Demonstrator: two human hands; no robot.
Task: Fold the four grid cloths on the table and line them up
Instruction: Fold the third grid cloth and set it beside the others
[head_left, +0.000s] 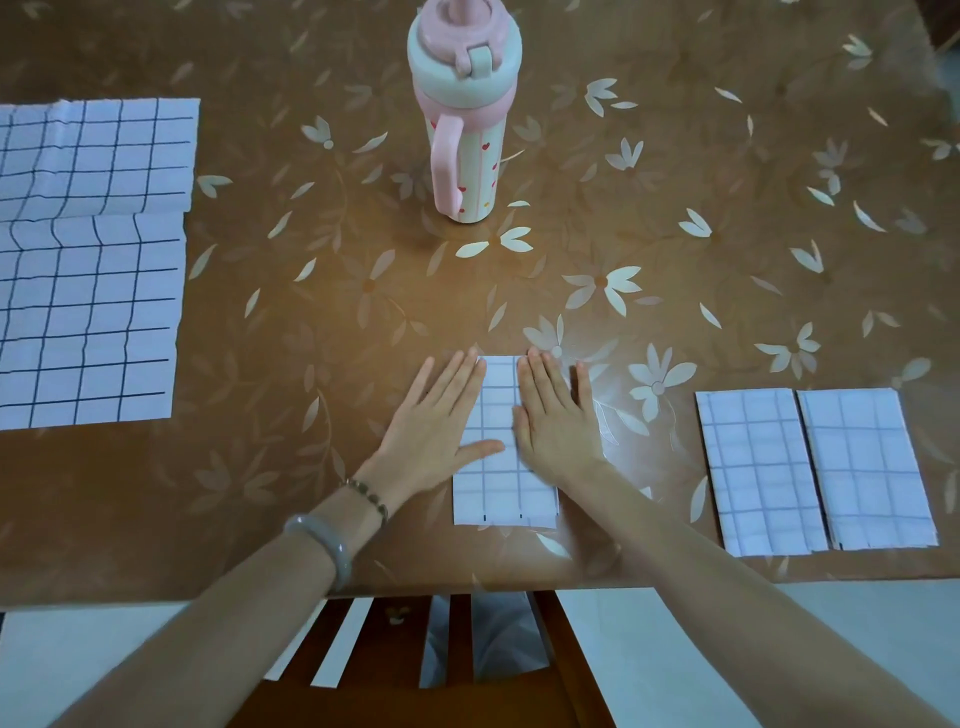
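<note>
First: Two hands are entered, left hand (441, 421) and right hand (558, 421). Both are laid flat, fingers straight and close together, and pressed palm-down on the middle cloth (501, 488). Nothing is pinched.

Second: Middle cloth, location?

First: It is placed near the front edge of the table (311, 312), folded to a narrow strip that runs away from the person. Its near end is seen bare below the palms.

Second: Other items?

First: A folded pair (758, 467) is listed to the right, set side by side with long edges touching, well apart from the middle cloth. A spread cloth (88, 291) is listed at the far left, unfolded, with one crease across it, partly cut off by the frame. A bottle (467, 130) is listed at the back, upright and not involved.

Second: Step in hand?

First: The third fold is judged to be under smoothing. Three of four cloths are counted as folded, and the third is not yet lined up.

Second: Next move?

First: The strip would need to be slid right until it is set beside the pair, near ends level. Even pressure is called for, so that the layers are not shifted. The spread cloth would then have to be brought to the centre and folded.
</note>
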